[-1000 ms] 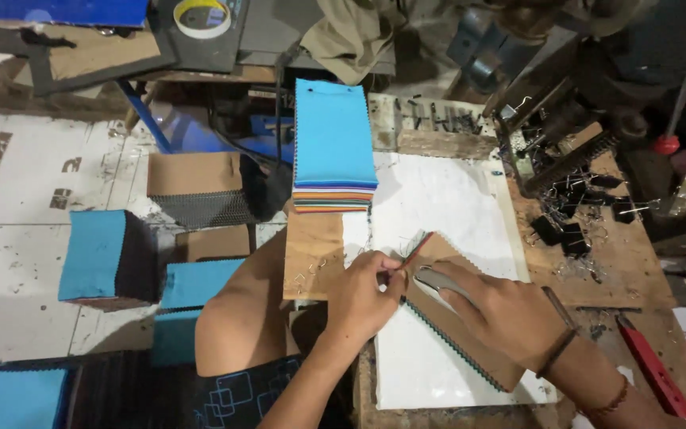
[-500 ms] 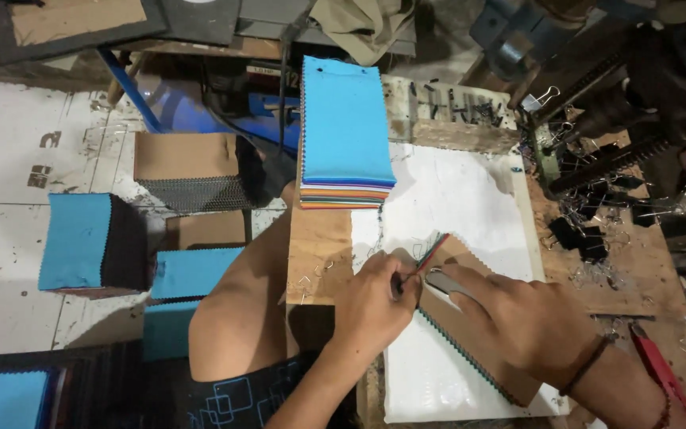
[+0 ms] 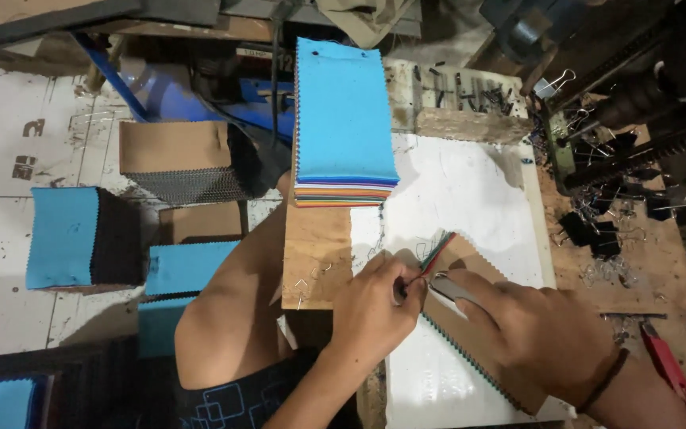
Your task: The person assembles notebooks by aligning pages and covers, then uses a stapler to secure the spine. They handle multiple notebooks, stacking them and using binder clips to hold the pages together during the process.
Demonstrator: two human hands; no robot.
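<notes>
Behind the white board on the bench lies a tall stack of fabric swatches topped in blue; black binder clips are scattered to the board's right, and red-handled pliers sit near its right front corner. On the board lies a brown-backed swatch book with zigzag edges and multicoloured layers at its corner. The left hand pinches that corner shut. The right hand presses a grey metal tool on the book, fingers closed around it.
</notes>
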